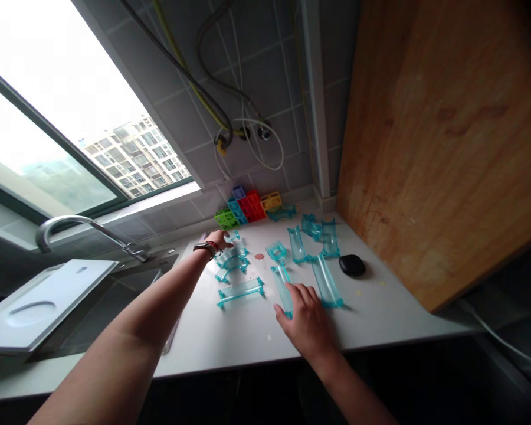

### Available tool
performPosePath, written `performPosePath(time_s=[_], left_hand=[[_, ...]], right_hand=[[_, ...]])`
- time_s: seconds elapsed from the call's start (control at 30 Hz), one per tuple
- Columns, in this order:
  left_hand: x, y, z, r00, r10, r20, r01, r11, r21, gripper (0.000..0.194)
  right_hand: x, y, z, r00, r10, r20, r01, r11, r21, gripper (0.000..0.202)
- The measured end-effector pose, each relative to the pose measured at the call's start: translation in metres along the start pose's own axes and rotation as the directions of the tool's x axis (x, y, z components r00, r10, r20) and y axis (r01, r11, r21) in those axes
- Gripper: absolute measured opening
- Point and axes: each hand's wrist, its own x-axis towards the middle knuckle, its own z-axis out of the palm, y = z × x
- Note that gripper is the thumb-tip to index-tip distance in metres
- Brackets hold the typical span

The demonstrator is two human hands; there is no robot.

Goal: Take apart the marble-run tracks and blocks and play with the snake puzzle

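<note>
Head view. Our L hand point(219, 238) is stretched over the worktop point(252, 333), just in front of the block row point(253, 206), fingers at a sm. teal piece point(235, 236); clamped or apart, we can't tell. Our R hand point(306, 317), well in front of the block row, lies at the near end of a teal channel point(281, 286); thumb stands off from index, but grip unclear. We'd best pinch sm. parts by edges, w/ light R-hand pressure vs. skidding.
</note>
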Motion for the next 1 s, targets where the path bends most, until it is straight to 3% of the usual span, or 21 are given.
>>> performPosePath(time_s=[0.17, 0.3, 0.4, 0.5, 0.67, 0.8, 0.87, 1.0], left_hand=[[0.001, 0.007, -0.003, 0.997, 0.078, 0.022, -0.078, 0.997, -0.010, 0.036], [0.012, 0.021, -0.034, 0.984, 0.174, -0.038, -0.174, 0.985, 0.006, 0.038], [0.028, 0.047, -0.061, 0.954, 0.283, -0.102, -0.279, 0.959, 0.059, 0.038], [0.044, 0.089, -0.074, 0.893, 0.429, -0.136, -0.414, 0.902, 0.125, 0.038], [0.065, 0.167, -0.065, 0.787, 0.608, -0.108, -0.575, 0.785, 0.230, 0.039], [0.072, 0.209, -0.054, 0.726, 0.685, -0.052, -0.640, 0.702, 0.313, 0.039], [0.075, 0.221, -0.050, 0.719, 0.694, -0.041, -0.639, 0.683, 0.353, 0.039], [0.078, 0.229, -0.043, 0.751, 0.658, -0.046, -0.586, 0.697, 0.414, 0.035]], right_hand=[[0.000, -0.001, 0.000, 1.000, 0.013, -0.019, -0.013, 1.000, -0.013, 0.047], [-0.001, -0.002, -0.001, 0.999, -0.010, -0.053, 0.009, 1.000, -0.021, 0.044], [-0.002, -0.003, -0.002, 0.995, -0.022, -0.095, 0.024, 1.000, 0.015, 0.041], [-0.004, -0.003, -0.002, 0.992, -0.017, -0.128, 0.027, 0.997, 0.073, 0.036], [-0.006, -0.003, -0.002, 0.992, -0.006, -0.129, 0.022, 0.992, 0.124, 0.033], [-0.006, -0.003, -0.004, 0.992, 0.007, -0.126, 0.013, 0.988, 0.156, 0.029], [-0.006, -0.004, -0.005, 0.992, 0.009, -0.125, 0.014, 0.983, 0.181, 0.028], [-0.005, -0.004, -0.008, 0.992, 0.016, -0.128, 0.009, 0.980, 0.198, 0.028]])
